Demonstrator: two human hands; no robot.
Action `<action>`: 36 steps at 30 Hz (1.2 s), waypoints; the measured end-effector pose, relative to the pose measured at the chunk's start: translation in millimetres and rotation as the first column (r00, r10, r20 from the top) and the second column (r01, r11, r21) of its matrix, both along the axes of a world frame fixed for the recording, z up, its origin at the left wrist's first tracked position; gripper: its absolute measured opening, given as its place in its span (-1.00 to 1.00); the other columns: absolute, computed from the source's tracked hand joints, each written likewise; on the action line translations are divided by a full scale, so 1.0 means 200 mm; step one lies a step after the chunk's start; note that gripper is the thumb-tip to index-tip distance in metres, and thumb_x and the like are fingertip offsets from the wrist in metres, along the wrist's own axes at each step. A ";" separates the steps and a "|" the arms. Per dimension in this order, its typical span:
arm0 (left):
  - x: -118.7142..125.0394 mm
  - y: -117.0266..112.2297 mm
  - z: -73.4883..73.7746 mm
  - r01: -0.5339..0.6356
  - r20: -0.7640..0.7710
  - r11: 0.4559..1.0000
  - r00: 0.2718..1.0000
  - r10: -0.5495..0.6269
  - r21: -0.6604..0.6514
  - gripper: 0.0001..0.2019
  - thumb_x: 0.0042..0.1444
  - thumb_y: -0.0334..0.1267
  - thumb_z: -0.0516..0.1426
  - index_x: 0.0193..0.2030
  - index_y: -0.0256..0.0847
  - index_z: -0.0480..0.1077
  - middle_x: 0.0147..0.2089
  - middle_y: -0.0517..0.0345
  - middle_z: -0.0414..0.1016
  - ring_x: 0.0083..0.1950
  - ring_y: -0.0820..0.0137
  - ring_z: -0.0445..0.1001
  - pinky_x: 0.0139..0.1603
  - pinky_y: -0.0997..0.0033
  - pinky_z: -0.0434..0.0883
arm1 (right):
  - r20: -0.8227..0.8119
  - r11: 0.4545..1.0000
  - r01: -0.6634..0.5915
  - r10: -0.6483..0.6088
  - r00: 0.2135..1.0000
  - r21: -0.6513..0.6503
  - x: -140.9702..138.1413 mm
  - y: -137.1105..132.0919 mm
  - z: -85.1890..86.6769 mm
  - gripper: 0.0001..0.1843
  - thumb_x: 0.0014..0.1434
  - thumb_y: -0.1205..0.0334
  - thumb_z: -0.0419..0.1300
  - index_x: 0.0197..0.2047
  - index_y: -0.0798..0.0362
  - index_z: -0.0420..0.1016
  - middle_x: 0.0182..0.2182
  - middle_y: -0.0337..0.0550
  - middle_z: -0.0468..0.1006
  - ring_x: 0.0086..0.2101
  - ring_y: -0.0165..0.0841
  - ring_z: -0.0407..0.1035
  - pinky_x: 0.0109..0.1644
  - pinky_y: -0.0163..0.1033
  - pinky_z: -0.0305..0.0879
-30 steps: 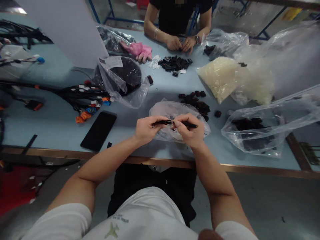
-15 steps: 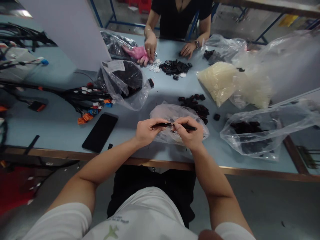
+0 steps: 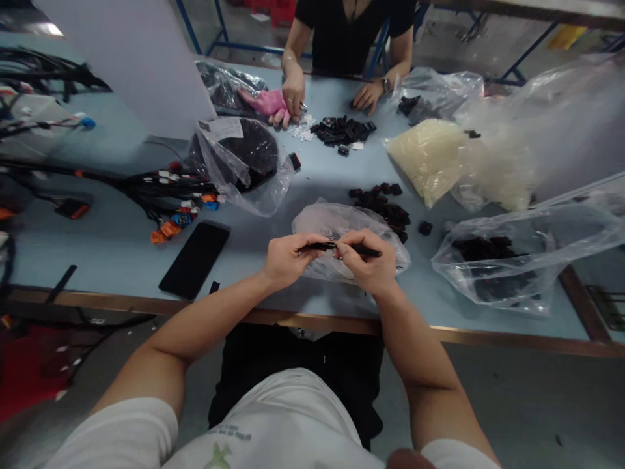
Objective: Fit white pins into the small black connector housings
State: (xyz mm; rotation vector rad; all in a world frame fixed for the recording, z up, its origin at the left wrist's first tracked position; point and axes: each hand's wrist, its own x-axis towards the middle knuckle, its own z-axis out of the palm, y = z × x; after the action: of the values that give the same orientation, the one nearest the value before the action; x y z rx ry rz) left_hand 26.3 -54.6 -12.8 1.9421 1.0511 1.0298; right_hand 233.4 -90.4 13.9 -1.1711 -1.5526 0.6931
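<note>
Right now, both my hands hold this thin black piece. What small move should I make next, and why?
Probably work the thin black piece between your left hand and right hand, staying over the clear plastic bag: both hands pinch it, so a slip would likely land there.

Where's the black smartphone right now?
In the head view, the smartphone lies on the pale blue table near its front edge, left of the person's left hand and just below the wire harness's coloured connectors.

The slim piece (image 3: 356,249) I held was black, my white T-shirt (image 3: 288,407) bore a green aeroplane print (image 3: 219,458), the bench top (image 3: 112,254) was pale blue, and the glove (image 3: 261,102) opposite was pink.
</note>
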 end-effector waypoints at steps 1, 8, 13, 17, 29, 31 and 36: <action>0.00 0.00 0.00 0.003 0.000 1.000 1.000 -0.003 0.002 -0.83 0.30 -0.20 0.34 0.00 -0.01 0.71 -0.06 0.18 0.80 -0.07 0.30 0.77 0.01 0.40 0.65 | -0.012 1.000 -0.015 0.015 1.000 0.007 0.00 0.00 0.00 -0.90 0.27 0.28 0.32 -0.31 -0.05 0.62 -0.42 -0.25 0.68 -0.42 -0.37 0.51 -0.32 -0.21 0.38; 0.00 0.01 0.01 -0.011 0.083 1.000 0.996 0.011 -0.002 -0.82 0.31 -0.12 0.35 -0.01 -0.07 0.69 -0.05 0.13 0.79 -0.05 0.29 0.77 0.06 0.35 0.67 | -0.020 0.990 0.031 -0.028 0.999 0.136 0.06 0.04 -0.02 -0.86 0.43 0.11 0.27 -0.12 -0.11 0.67 -0.29 -0.19 0.71 -0.26 -0.27 0.60 -0.10 -0.09 0.53; 0.02 0.01 -0.02 -0.006 0.220 0.998 0.975 0.020 -0.060 -0.65 0.26 0.09 0.37 -0.03 -0.13 0.64 -0.07 0.09 0.79 -0.07 0.27 0.78 0.06 0.31 0.71 | 0.275 0.983 -0.106 0.062 0.959 0.147 0.06 0.08 -0.05 -0.82 0.40 0.07 0.30 -0.02 -0.14 0.70 -0.16 -0.10 0.71 -0.12 -0.21 0.59 -0.01 -0.05 0.55; 0.02 0.03 -0.05 0.021 0.202 0.993 0.979 0.003 -0.117 -0.52 0.20 0.22 0.37 0.01 -0.12 0.58 -0.06 0.06 0.78 -0.07 0.25 0.79 0.05 0.29 0.73 | 0.355 0.974 -0.121 0.045 0.934 0.194 0.07 0.08 -0.05 -0.82 0.43 0.11 0.26 -0.01 -0.16 0.70 -0.17 -0.09 0.66 -0.13 -0.22 0.56 -0.03 -0.07 0.54; -0.03 0.09 -0.05 -0.206 0.096 0.975 0.976 0.198 0.088 -0.57 0.34 0.22 0.26 -0.05 -0.13 0.59 -0.13 0.08 0.77 -0.10 0.31 0.76 0.03 0.35 0.64 | 0.447 0.747 0.547 -0.664 0.599 0.378 0.51 0.29 -0.16 -0.66 0.43 -0.06 0.17 -0.05 0.00 0.63 -0.15 0.10 0.68 -0.07 -0.01 0.52 0.09 0.16 0.49; -0.06 0.13 -0.04 -0.274 0.058 0.950 0.962 0.269 0.147 -0.63 0.37 0.16 0.24 -0.06 -0.12 0.61 -0.13 0.10 0.75 -0.11 0.33 0.72 0.01 0.37 0.61 | 0.384 0.732 0.536 -0.679 0.626 0.421 0.47 0.26 -0.11 -0.65 0.47 -0.05 0.12 -0.03 -0.01 0.62 -0.11 0.10 0.70 -0.04 -0.03 0.55 0.11 0.14 0.48; -0.18 0.33 -0.04 -0.452 -0.030 0.873 0.885 0.464 0.183 -0.79 0.38 -0.11 0.21 -0.03 -0.14 0.60 -0.11 0.13 0.73 -0.09 0.31 0.66 0.01 0.38 0.55 | 0.331 0.895 0.278 -0.396 0.857 0.349 0.33 0.19 0.10 -0.66 0.49 -0.09 0.16 -0.17 -0.12 0.66 -0.23 -0.07 0.69 -0.16 -0.14 0.57 0.00 0.00 0.49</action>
State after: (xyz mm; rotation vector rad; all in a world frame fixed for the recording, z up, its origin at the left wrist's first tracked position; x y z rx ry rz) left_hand -9.0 10.5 -21.6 1.9175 1.5624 1.3500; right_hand 299.6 -52.7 34.2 -1.3682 -1.6434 -0.0207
